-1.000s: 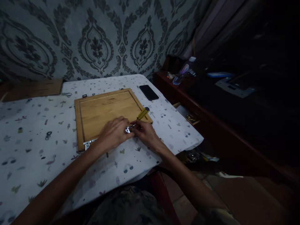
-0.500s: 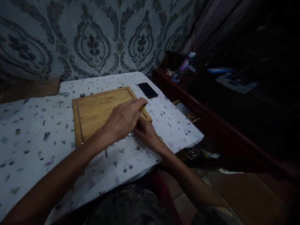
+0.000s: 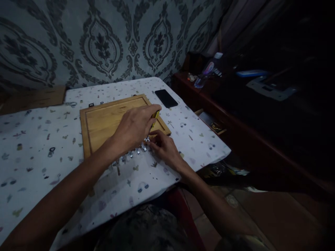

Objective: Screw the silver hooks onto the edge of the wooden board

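Observation:
A wooden board (image 3: 104, 120) with a grooved border lies flat on the table. My left hand (image 3: 136, 123) is closed around a yellow-handled tool (image 3: 156, 118), which looks like a screwdriver. It is held steeply over the board's near edge, its lower end partly hidden by my fingers. Just below it, my right hand (image 3: 163, 146) has its fingers pinched at a small shiny metal hook (image 3: 147, 139) on that edge. Several similar metal hooks (image 3: 131, 153) stick out in a row along the near edge, to the left of my right hand.
The table (image 3: 104, 209) wears a white printed cloth. A black phone (image 3: 166, 98) lies beyond the board's right corner, and cardboard (image 3: 34, 99) sits at the far left. To the right stand a dark red cabinet (image 3: 235, 136), an open drawer (image 3: 210, 122) and a plastic bottle (image 3: 208, 71).
My left hand has shifted slightly left and tilted, so more of the yellow handle shows. The row of metal hooks is now visible. My right hand stays near the same spot.

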A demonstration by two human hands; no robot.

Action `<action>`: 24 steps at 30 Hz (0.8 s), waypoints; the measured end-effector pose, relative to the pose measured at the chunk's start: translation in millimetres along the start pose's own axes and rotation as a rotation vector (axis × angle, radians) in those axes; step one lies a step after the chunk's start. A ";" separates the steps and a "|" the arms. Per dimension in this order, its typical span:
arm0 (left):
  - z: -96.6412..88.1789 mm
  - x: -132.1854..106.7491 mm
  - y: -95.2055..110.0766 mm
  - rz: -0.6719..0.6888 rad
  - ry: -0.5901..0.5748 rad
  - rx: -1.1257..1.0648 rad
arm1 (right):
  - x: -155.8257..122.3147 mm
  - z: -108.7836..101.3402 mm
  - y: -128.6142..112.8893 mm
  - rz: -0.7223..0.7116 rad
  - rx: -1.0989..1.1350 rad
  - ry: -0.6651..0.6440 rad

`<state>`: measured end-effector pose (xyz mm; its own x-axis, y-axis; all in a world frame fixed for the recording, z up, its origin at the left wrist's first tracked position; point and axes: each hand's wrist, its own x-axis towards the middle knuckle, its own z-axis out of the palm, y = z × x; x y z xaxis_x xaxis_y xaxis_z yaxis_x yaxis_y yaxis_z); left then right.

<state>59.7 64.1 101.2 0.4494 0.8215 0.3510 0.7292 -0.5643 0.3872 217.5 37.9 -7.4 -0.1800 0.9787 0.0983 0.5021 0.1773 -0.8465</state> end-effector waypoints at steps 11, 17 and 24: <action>2.0 -3.1 -2.7 0.031 0.034 0.038 | -23.2 0.9 9.7 -0.022 -0.071 0.091; 2.8 -3.2 -4.1 0.038 0.037 0.013 | -22.0 2.9 11.5 -0.049 -0.110 0.071; 3.1 -5.4 -4.2 0.032 0.043 0.007 | -21.8 5.5 18.6 -0.044 -0.069 0.058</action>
<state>55.8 62.3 95.0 0.4501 0.7984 0.3999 0.7185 -0.5897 0.3688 226.1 19.3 -28.2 -0.1546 0.9739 0.1664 0.5519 0.2248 -0.8030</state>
